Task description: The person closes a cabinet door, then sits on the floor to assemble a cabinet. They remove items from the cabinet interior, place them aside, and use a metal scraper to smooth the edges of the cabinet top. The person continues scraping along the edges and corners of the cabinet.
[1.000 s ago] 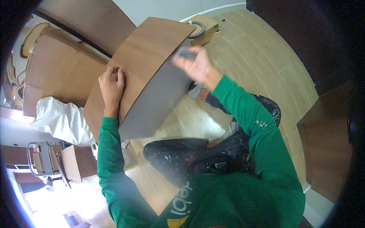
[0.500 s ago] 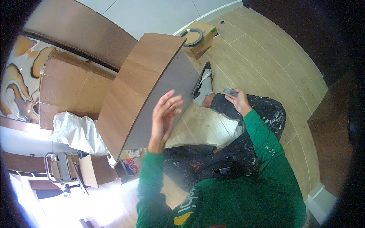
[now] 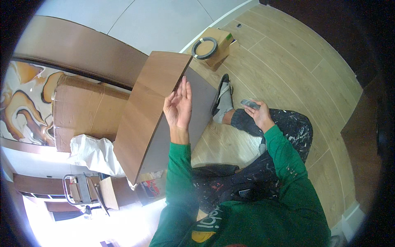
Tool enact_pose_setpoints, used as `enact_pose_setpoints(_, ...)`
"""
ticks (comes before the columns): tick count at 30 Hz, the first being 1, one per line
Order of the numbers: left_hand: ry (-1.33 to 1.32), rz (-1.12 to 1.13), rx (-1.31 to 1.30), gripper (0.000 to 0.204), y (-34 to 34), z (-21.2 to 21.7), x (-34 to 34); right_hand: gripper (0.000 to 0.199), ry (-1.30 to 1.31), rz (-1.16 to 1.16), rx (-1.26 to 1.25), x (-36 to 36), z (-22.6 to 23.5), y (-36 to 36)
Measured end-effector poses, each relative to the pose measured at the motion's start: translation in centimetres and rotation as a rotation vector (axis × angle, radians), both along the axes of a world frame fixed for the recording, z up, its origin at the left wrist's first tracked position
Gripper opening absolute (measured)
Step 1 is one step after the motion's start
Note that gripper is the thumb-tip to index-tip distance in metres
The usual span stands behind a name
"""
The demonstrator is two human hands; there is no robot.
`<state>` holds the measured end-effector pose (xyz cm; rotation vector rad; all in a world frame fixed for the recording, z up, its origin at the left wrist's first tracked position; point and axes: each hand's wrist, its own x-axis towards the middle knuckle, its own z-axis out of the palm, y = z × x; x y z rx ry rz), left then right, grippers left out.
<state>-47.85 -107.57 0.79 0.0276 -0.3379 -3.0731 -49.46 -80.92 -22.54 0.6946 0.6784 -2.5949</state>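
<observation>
My left hand (image 3: 178,106) is open, palm up, with its fingers stretched along the edge of a brown wood-grain panel (image 3: 150,86). Its fingertips reach that edge; whether they touch it I cannot tell. The panel leans upright and joins a grey board face (image 3: 175,123) beside it. Over my bent leg, my right hand (image 3: 261,116) is closed round a small dark grey flat block (image 3: 250,104), whose exact kind I cannot make out. The block is apart from the panel.
A cardboard box (image 3: 222,40) with a dark ring-shaped roll (image 3: 205,48) stands beyond my foot. Left of the panel are a large carton (image 3: 84,111) and a white sack (image 3: 92,152). A trolley-like metal frame (image 3: 84,189) stands farther left. Wood-look flooring (image 3: 284,74) spreads to the right.
My left hand has moved up to the panel's edge, its fingers straightening. My right hand still holds the grey block. The whole view has shifted slightly.
</observation>
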Motion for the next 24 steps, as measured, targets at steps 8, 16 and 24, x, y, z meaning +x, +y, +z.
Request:
enact_pose_setpoints(8, 0.053, -0.148, 0.079, 0.061, 2.6, -0.9, -6.4, 0.041, -0.017, -0.011, -0.010, 0.1, 0.0, 0.1)
enact_pose_setpoints(16, 0.040, -0.198, 0.180, 0.054, 2.5, -1.0, -8.6, 0.042, 0.006, 0.030, -0.027, 0.0, -0.1, 0.5)
enact_pose_setpoints(24, 0.025, -0.036, 0.124, 0.050, 0.7, -0.2, -2.1, 0.042, 0.008, 0.022, -0.035, 0.2, 0.0, 0.6)
